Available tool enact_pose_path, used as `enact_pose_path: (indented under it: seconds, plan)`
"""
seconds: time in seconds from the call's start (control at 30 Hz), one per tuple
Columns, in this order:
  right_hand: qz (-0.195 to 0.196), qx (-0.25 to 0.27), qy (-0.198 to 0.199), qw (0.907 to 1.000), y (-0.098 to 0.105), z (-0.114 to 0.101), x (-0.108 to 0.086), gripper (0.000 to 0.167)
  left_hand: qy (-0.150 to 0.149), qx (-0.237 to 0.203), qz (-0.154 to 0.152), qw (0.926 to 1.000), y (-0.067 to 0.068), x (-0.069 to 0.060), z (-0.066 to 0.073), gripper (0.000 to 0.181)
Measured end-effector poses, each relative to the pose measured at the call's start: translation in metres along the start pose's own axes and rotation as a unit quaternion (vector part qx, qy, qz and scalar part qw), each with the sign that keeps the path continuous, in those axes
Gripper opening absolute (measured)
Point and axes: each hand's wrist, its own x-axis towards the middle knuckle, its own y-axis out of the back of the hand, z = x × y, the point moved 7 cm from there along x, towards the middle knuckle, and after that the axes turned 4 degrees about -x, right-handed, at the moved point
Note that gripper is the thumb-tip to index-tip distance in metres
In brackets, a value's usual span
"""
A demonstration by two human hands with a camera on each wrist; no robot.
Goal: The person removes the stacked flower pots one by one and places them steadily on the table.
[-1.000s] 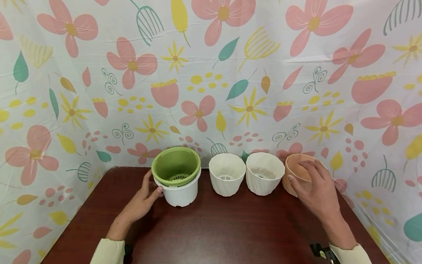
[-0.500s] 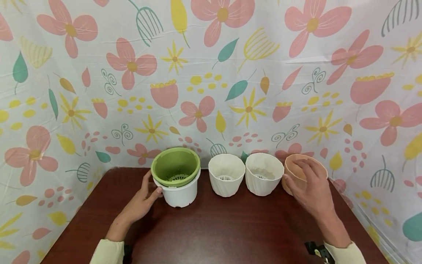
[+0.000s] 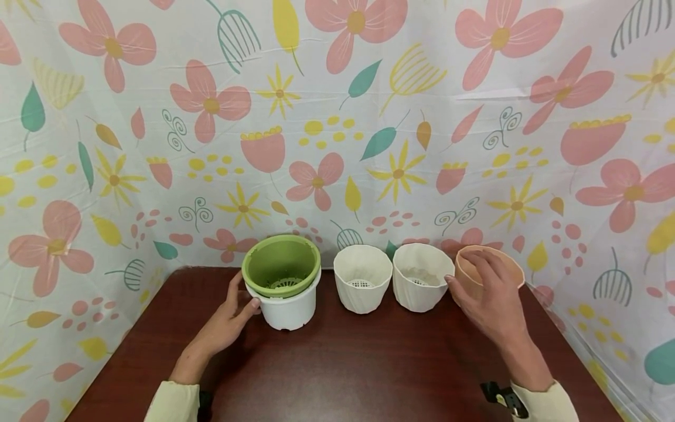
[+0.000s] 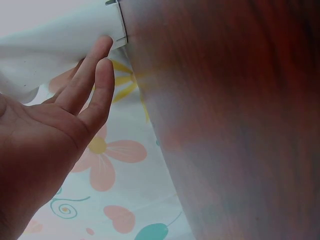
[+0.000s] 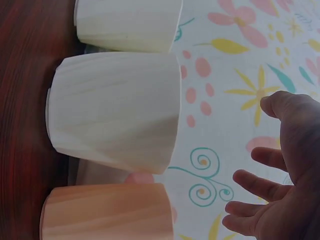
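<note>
At the left of the table, a green flowerpot (image 3: 279, 266) sits nested, tilted forward, in a smooth white flowerpot (image 3: 290, 315). My left hand (image 3: 218, 331) holds the white pot's left side, thumb at the front and fingers reaching behind it. In the left wrist view, two fingers extend near its wall. My right hand (image 3: 493, 302) hovers over the orange flowerpot (image 5: 107, 215) with relaxed, spread fingers, partly hiding it in the head view. The thumb overlaps the rim of the neighbouring white fluted flowerpot (image 3: 419, 296); the right wrist view shows this hand apart from the pots.
Another white fluted flowerpot (image 3: 364, 293) stands between the nested pair and the other pots. All stand in a row at the back of the dark red-brown table (image 3: 348, 369). A floral cloth (image 3: 327, 117) hangs close behind and at both sides.
My right hand has shifted left, from over the orange flowerpot's middle toward the neighbouring white one. My left hand and all the flowerpots have stayed put.
</note>
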Motion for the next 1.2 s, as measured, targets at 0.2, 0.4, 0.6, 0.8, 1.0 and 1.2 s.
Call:
enact_pose_path:
  seconds: [0.2,0.4,0.6,0.8,1.0,1.2]
  plan:
    - [-0.011,-0.009,-0.015,0.9998,-0.004,-0.005,0.001,0.053,0.001,0.0,-0.001,1.0,0.0,0.0,0.0,0.08]
    - [-0.018,0.003,-0.014,0.9997,-0.01,-0.011,0.005,0.052,0.0,-0.001,0.0,1.0,0.0,0.001,0.0,0.08]
    - [-0.031,0.015,-0.016,0.9993,-0.017,-0.014,0.007,0.051,0.005,-0.005,0.0,1.0,-0.001,0.0,-0.001,0.079]
    - [-0.015,0.016,-0.005,0.9997,-0.023,-0.023,0.009,0.052,0.006,-0.004,0.001,1.0,0.0,0.0,0.0,0.079]
    - [-0.016,0.017,-0.005,0.9997,-0.03,-0.03,0.012,0.052,0.005,-0.002,0.0,1.0,0.0,0.0,0.001,0.079]
    - [-0.02,0.028,-0.003,0.9994,-0.036,-0.037,0.016,0.053,0.006,-0.002,0.001,1.0,-0.001,0.0,0.0,0.078]
